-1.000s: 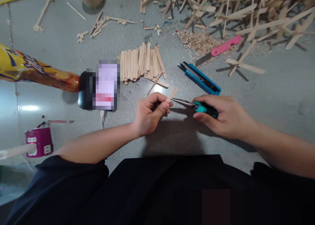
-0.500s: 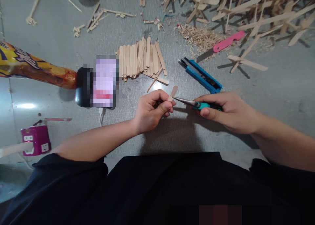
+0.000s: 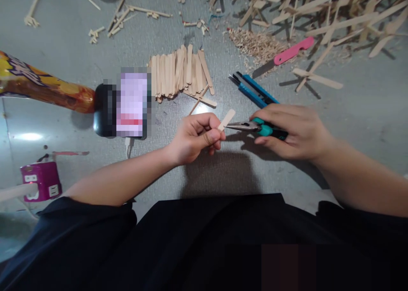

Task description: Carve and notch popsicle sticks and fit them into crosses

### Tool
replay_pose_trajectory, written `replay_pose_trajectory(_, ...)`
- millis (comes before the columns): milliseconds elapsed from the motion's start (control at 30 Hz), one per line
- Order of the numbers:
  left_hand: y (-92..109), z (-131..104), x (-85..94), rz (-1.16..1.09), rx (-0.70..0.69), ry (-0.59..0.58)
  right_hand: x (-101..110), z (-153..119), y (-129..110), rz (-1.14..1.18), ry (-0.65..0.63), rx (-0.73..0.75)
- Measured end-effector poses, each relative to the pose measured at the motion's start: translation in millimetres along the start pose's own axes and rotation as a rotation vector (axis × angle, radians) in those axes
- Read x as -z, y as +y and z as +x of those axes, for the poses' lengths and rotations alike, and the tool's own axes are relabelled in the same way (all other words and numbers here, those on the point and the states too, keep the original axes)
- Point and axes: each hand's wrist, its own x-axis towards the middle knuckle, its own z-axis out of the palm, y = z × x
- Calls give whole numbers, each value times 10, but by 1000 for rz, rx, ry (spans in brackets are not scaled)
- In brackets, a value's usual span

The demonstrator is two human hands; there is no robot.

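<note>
Between the thumb and fingers of my left hand (image 3: 197, 138) is a pale wooden popsicle stick (image 3: 227, 118), its rounded end pointing up and to the right. My right hand (image 3: 291, 129) is wrapped around needle-nose pliers (image 3: 244, 125) with teal and black handles. The tips of the pliers meet the side of the stick just above my left fingers. Beyond my right hand lies a blue utility knife (image 3: 255, 89). A stack of popsicle sticks (image 3: 178, 72) rests past my left hand, with crossed sticks (image 3: 207, 100) at its near edge.
A pink-handled knife (image 3: 293, 51) lies beside wood shavings (image 3: 255, 44). Piled crossed sticks (image 3: 338, 23) fill the far right. To the left are a phone with a blurred screen (image 3: 132, 104), a yellow snack bag (image 3: 41, 80) and a purple power adapter (image 3: 41, 180).
The pliers have turned in my right hand, showing more of their jaws and teal grip. The stick now leans further right. The whole view has shifted slightly.
</note>
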Motion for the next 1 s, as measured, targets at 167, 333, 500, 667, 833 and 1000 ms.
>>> replay_pose_trajectory(167,-78,23,1,-89,-63,-24,-95,-28,-112,324,26,-28)
replay_pose_trajectory(333,-120,25,-29,-28,-161,108,-93,-20,-359,1159,-398,-523)
replay_pose_trajectory(500,-77,35,-29,34,-217,209,-19,41,-383,1420,-495,-636)
replay_pose_trajectory(667,-30,26,-53,59,-152,275,-44,-30,-295,380,-5,-399)
replay_pose_trajectory(833,-19,-8,-117,110,-126,298,-135,-106,-284,-11,110,-206)
replay_pose_trajectory(1000,-44,-12,-115,103,-163,309,-133,-98,-292,-11,73,-185)
